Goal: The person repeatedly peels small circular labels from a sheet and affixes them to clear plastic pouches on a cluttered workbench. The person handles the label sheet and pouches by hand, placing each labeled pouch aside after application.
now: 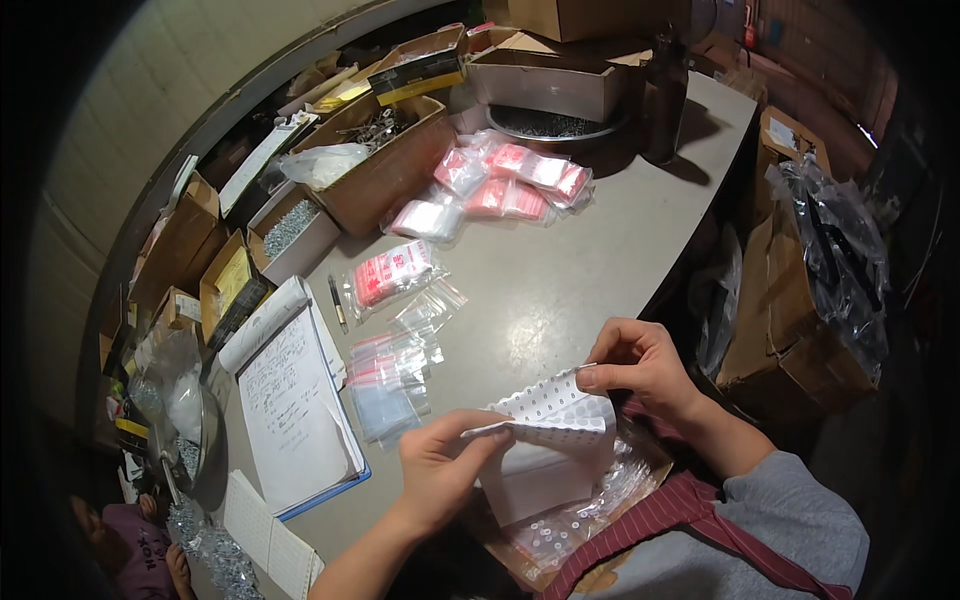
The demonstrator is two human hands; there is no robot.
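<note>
My left hand [445, 465] pinches one side of a white sheet of small round labels [560, 405], which is bent up between my hands. At its upper right corner, the thumb and fingers of my right hand [640, 365] are closed on the same sheet. Plain white paper [540, 475] hangs below the dotted part; I cannot tell whether it is a separate sheet. Under it, near my lap, clear plastic bags [625, 475] lie on brown cardboard, with several small round white pieces [545, 535] among them. Small clear zip bags [385, 395] are fanned out left of the sheet.
A clipboard with handwritten pages [300, 400] and a pen [338, 304] lie left. Packs of red-and-clear bags [500, 185] sit farther back. Boxes of metal hardware [290, 228] line the far edge. A dark bottle [665, 100] stands back right; a person [130, 545] is at lower left.
</note>
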